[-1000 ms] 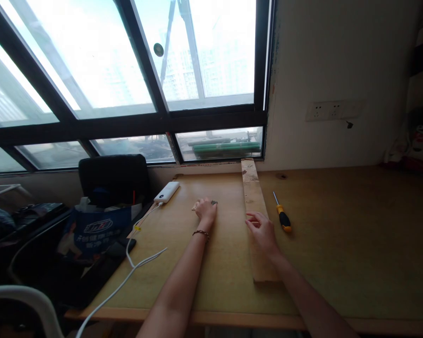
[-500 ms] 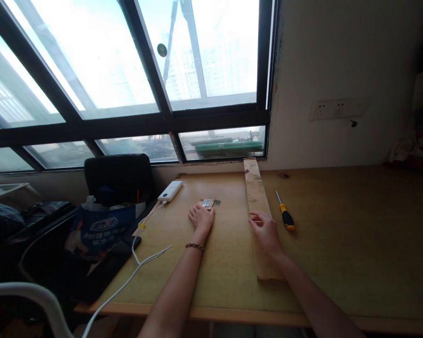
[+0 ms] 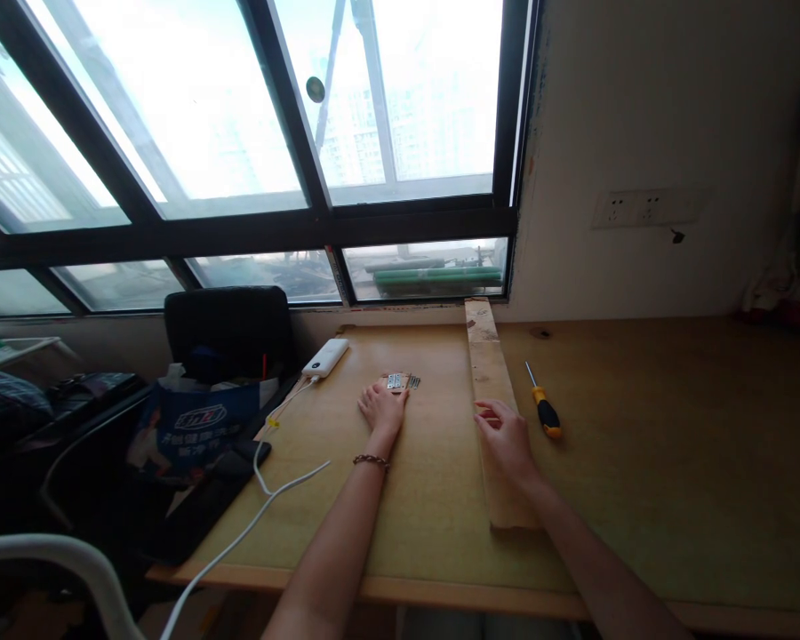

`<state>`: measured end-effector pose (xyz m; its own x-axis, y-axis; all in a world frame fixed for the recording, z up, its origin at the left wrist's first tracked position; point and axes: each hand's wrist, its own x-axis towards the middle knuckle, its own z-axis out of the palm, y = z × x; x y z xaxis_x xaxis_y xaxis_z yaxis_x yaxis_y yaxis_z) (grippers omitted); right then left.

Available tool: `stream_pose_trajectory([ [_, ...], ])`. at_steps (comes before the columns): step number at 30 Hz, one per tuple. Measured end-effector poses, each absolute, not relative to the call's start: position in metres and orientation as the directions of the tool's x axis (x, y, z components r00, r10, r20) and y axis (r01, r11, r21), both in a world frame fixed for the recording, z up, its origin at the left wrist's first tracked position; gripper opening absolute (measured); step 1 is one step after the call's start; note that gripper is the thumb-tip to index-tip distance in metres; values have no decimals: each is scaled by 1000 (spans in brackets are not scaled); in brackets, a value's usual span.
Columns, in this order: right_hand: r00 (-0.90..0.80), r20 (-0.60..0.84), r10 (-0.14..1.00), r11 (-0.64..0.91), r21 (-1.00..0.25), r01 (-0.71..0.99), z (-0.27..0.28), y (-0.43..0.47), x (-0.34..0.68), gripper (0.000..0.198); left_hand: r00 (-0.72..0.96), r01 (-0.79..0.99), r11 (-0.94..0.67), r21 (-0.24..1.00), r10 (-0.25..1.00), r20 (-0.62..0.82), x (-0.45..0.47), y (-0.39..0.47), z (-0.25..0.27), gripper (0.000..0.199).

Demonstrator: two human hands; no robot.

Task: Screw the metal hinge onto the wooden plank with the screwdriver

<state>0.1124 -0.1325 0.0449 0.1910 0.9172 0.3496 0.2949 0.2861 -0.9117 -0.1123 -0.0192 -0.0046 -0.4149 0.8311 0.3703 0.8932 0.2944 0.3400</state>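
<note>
Both hands lie flat and open, holding nothing: the left hand rests on the surface just short of the small metal hinge, the right hand presses the wooden plank, so it looks like setting-up, with picking up the hinge next needing a fingertip pinch.

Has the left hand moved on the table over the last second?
Yes. The left hand has drawn back toward the person, uncovering the small metal parts it lay over; they now sit just past its fingertips. The plank stayed put.
</note>
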Motion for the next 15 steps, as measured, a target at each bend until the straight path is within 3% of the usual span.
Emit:
stream_pose_trajectory([
  [3, 196, 354, 915, 290, -911, 293, 45, -131, 114, 24, -385, 892, 202, 406, 808, 446, -110, -25, 1, 64],
  [6, 242, 367, 898, 287, -906, 311, 41, -126, 120, 24, -272, 858, -57, 510, 793, 545, -98, -37, 9, 53],
  [8, 303, 391, 869, 272, -889, 368, 38, -122, 127, 25, -208, 737, -228, 636, 819, 535, -82, -50, 14, 47],
  [10, 367, 424, 828, 240, -859, 452, 35, -117, 135, 27, -187, 521, -244, 818, 902, 388, -60, -65, 17, 41],
  [12, 409, 445, 796, 200, -833, 516, 32, -113, 141, 30, -193, 225, -56, 973, 976, 101, -34, -80, 19, 31],
  [15, 458, 391, 798, 111, -843, 526, 27, -108, 147, 40, -89, -247, 232, 941, 961, -260, 0, -97, 25, 13],
])
